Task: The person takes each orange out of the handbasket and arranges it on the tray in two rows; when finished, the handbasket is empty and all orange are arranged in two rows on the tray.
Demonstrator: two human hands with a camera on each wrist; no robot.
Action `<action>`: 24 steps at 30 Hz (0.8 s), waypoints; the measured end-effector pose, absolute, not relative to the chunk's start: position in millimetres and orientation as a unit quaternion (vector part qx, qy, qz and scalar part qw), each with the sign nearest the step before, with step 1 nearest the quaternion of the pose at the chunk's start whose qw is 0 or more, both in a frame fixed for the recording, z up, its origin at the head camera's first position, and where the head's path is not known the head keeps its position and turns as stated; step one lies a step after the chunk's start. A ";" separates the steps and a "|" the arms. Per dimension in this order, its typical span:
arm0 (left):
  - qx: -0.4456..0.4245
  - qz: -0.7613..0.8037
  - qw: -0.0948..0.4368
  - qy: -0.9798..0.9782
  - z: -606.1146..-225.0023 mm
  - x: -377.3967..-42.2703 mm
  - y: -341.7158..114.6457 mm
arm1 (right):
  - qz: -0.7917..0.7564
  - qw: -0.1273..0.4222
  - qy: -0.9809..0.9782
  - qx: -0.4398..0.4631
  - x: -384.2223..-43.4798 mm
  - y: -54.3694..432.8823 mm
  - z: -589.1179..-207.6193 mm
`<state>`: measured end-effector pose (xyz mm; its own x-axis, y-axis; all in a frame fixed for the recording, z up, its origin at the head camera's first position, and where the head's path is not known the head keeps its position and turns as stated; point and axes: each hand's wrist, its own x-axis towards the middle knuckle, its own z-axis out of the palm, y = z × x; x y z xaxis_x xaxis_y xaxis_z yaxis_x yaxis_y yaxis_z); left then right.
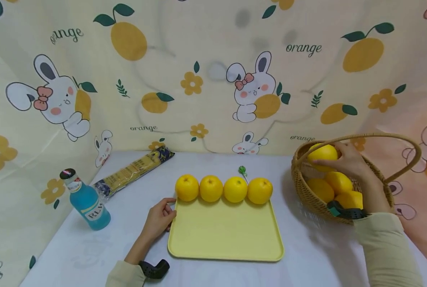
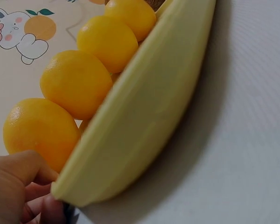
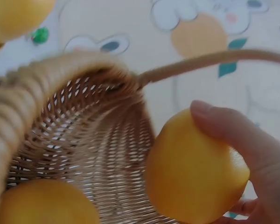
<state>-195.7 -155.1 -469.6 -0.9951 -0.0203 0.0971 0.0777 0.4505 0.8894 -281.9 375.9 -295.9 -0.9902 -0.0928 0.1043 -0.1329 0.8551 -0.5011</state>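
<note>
My left hand pinches the left rim of a pale yellow tray, near its far corner. Several oranges line the tray's far edge, overlapping it in the head view. In the left wrist view, the nearest orange is right behind my fingers. At the right, my right hand grips a yellow lemon at the opening of a wicker basket. The lemon has a small pointed nub at one end. More yellow fruit lies in the basket below it.
A blue bottle stands at the left. Behind it lies a long gold and navy packet. A green-topped lollipop rests behind the oranges. The basket's tall handle arches around my right arm. A patterned cloth hangs behind the table.
</note>
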 end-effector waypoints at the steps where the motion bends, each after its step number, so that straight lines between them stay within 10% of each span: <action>1: -0.016 -0.524 0.047 -0.850 -469.3 -195.8 -155.4 | 0.255 0.031 -0.965 0.054 -277.7 374.7 -291.9; 24: -0.002 -0.522 0.038 -0.852 -468.4 -195.9 -154.6 | 0.329 0.121 -0.910 0.220 -198.0 275.1 -307.4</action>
